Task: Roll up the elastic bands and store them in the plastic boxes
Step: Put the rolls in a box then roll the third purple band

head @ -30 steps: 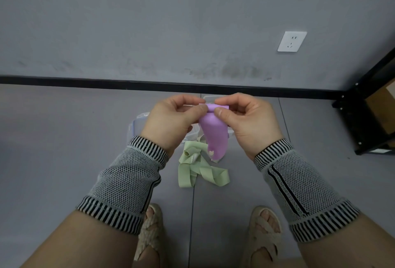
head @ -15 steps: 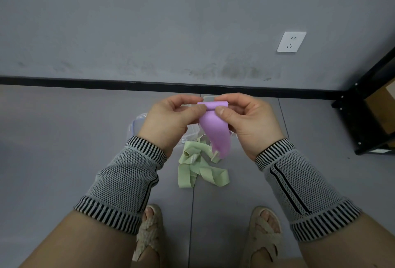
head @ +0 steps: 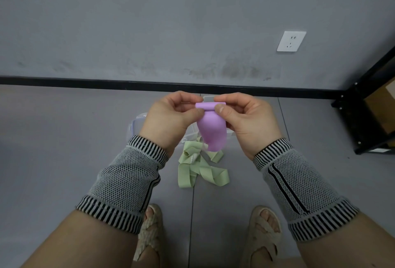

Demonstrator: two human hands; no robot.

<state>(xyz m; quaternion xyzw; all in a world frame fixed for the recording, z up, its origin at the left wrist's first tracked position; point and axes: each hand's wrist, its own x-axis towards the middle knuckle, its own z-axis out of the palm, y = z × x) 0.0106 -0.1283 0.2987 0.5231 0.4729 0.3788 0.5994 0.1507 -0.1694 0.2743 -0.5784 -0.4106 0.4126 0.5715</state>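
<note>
Purple, thin and rubbery, the elastic band [head: 211, 131] is held in mid-air above the floor [head: 64, 150], its top edge wound into a small roll and the loose tail hanging below. The left hand [head: 171, 118] and right hand [head: 248, 118] each pinch one end of the roll between thumb and curled fingers. The band appears light, soft and limp, likely to spring open if released; the judged best hold is at the two ends of the roll, thumbs pressing the wound turns. A green elastic band [head: 201, 167] lies loosely tangled on the floor below, beside a clear plastic box [head: 136, 124] largely hidden behind the hands, its contents not visible. Compared with the view one second earlier, the roll is thicker and more clearly formed, the hanging tail is shorter, and the hands remain at the same height; the green band has not moved.
</note>
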